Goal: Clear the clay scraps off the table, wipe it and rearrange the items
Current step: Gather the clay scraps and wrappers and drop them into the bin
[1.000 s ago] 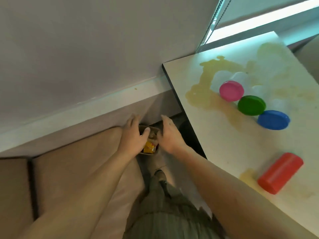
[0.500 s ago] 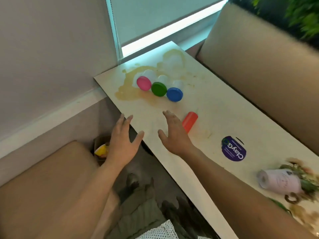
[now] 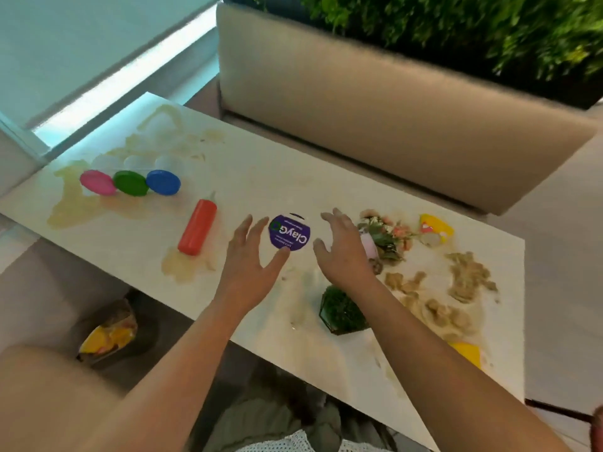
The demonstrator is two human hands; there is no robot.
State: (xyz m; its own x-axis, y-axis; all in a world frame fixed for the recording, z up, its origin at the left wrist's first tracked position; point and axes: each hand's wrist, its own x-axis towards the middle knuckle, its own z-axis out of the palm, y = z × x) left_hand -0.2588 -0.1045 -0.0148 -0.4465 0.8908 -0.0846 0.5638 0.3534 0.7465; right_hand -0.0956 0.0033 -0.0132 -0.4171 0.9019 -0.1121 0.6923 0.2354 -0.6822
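Observation:
The white table [image 3: 248,177] is smeared with yellowish stains. Beige clay scraps [image 3: 456,288] lie in clumps at its right end. A purple ClayG lid [image 3: 289,232] sits in the middle. My left hand [image 3: 249,262] hovers just left of it with fingers spread, holding nothing. To the lid's right hovers my right hand [image 3: 342,252], also open, in front of a tipped pink pot with flowers [image 3: 388,238]. A red cylinder [image 3: 197,231] lies further left. Pink [image 3: 97,182], green [image 3: 130,183] and blue [image 3: 163,182] lidded tubs stand at the far left.
A small green plant in a dark geometric holder [image 3: 342,311] stands near the front edge by my right forearm. Yellow pieces lie at the right [image 3: 435,225] and front right [image 3: 465,353]. A box of scraps [image 3: 109,334] sits on the floor beside a beige seat [image 3: 49,402]. A sofa back [image 3: 391,102] runs behind the table.
My hands left the box on the floor and rose over the table, moving right to flank the purple lid. The view swung right, revealing the clay scraps and plants.

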